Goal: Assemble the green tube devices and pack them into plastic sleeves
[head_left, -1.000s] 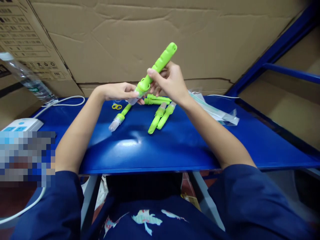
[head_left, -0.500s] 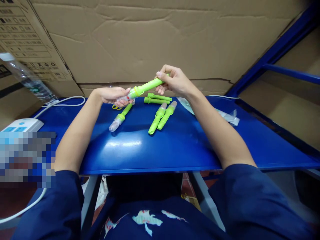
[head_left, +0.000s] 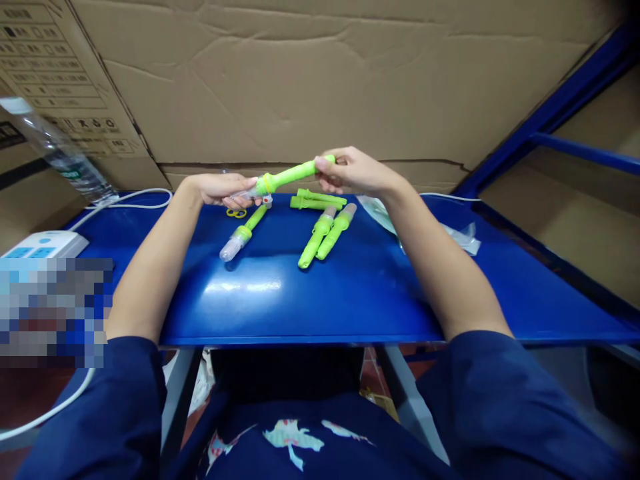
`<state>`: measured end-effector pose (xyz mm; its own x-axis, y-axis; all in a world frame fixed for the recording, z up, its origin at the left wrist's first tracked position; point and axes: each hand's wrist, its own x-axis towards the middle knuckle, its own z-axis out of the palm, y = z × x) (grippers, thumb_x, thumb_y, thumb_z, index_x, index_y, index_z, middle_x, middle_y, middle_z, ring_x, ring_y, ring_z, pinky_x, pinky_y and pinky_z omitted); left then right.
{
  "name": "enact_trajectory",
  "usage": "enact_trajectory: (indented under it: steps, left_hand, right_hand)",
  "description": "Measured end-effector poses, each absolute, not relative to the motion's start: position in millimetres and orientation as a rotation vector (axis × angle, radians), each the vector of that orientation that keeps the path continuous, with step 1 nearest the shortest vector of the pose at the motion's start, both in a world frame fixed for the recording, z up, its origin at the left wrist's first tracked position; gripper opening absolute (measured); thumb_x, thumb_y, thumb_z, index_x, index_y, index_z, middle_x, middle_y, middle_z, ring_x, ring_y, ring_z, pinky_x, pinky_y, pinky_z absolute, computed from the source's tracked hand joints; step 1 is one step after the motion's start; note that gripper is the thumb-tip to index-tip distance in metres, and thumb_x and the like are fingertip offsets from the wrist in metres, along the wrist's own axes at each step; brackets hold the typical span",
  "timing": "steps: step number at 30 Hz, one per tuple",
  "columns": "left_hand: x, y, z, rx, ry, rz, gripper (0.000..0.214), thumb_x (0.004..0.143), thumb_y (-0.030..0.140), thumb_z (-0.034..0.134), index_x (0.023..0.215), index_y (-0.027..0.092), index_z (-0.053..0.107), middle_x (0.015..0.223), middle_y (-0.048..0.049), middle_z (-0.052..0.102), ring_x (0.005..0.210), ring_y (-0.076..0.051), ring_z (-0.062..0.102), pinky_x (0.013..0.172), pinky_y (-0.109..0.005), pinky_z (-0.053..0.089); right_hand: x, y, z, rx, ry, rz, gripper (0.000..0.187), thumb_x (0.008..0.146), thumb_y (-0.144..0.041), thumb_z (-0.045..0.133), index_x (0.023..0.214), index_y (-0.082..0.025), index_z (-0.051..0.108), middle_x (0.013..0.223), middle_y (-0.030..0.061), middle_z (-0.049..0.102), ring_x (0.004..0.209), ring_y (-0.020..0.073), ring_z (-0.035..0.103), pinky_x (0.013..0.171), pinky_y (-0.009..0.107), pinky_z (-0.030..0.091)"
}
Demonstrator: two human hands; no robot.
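Note:
Above the table, my left hand (head_left: 227,190) is closed round the clear end of a lime-green light stick (head_left: 293,176), which has a yellow ring near that end. My right hand (head_left: 350,170) pinches the opposite, green end. The stick slants slightly upward to the right. Below my left hand lies another light stick (head_left: 243,235), its clear domed tip toward me. Two more capped light sticks (head_left: 324,239) rest side by side in the middle. Behind them are two green tubes (head_left: 320,199) with no clear tip in view. Yellow rings (head_left: 237,213) lie under my left hand.
On the blue table (head_left: 300,307), a plastic bag (head_left: 463,239) lies beyond my right forearm. At left are a white power strip (head_left: 47,245), a white cable (head_left: 145,199) and a clear bottle (head_left: 67,157). A cardboard sheet (head_left: 320,80) stands behind; a blue frame (head_left: 545,110) rises at right.
My right hand has shifted slightly lower and its fingers have closed up at the stick's green end. The stick tilts a little less. My left hand still holds the clear end.

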<state>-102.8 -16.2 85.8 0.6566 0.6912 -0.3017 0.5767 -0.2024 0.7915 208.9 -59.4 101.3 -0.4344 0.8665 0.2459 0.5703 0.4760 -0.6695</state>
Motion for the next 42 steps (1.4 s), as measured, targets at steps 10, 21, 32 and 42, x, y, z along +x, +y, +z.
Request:
enact_trajectory:
  steps: [10, 21, 32, 42]
  left_hand:
    - [-98, -12, 78, 1.91, 1.045, 0.142, 0.092, 0.068, 0.101, 0.053, 0.105, 0.018, 0.072, 0.062, -0.006, 0.051, 0.063, -0.02, 0.059, 0.055, -0.034, 0.048]
    - [-118, -12, 90, 1.884, 1.099, 0.24, 0.094, 0.085, 0.093, 0.032, 0.131, 0.02, 0.069, 0.086, -0.0107, 0.066, 0.071, -0.019, 0.057, 0.064, -0.032, 0.048]
    - [-110, 6, 78, 2.061, 1.644, 0.008, 0.038, 0.077, 0.051, 0.07, 0.091, 0.015, 0.071, 0.087, -0.0071, 0.073, 0.083, -0.019, 0.063, 0.075, -0.025, 0.045]
    - [-84, 11, 57, 2.329, 1.791, 0.391, 0.045, 0.08, 0.038, 0.076, 0.116, 0.011, 0.068, 0.112, -0.0165, 0.072, 0.115, -0.032, 0.065, 0.098, -0.034, 0.046]
  right_hand:
    - [207, -54, 95, -1.228, -2.086, 0.596, 0.051, 0.099, -0.068, 0.057, 0.109, -0.019, 0.066, 0.09, 0.0111, 0.073, 0.078, 0.0209, 0.072, 0.068, 0.034, 0.062]
    - [195, -66, 105, -1.23, -1.89, -0.009, 0.041, 0.106, -0.052, 0.048, 0.136, -0.027, 0.06, 0.12, 0.0118, 0.069, 0.111, 0.0289, 0.068, 0.094, 0.043, 0.06]
    - [196, -59, 99, -1.204, -1.957, -0.015, 0.049, 0.105, -0.06, 0.045, 0.136, -0.025, 0.06, 0.115, 0.0119, 0.069, 0.108, 0.0287, 0.07, 0.087, 0.04, 0.061]
    - [193, -64, 99, -1.248, -1.983, -0.018, 0.05, 0.105, -0.061, 0.046, 0.136, -0.025, 0.061, 0.116, 0.0124, 0.07, 0.11, 0.029, 0.069, 0.091, 0.04, 0.06]
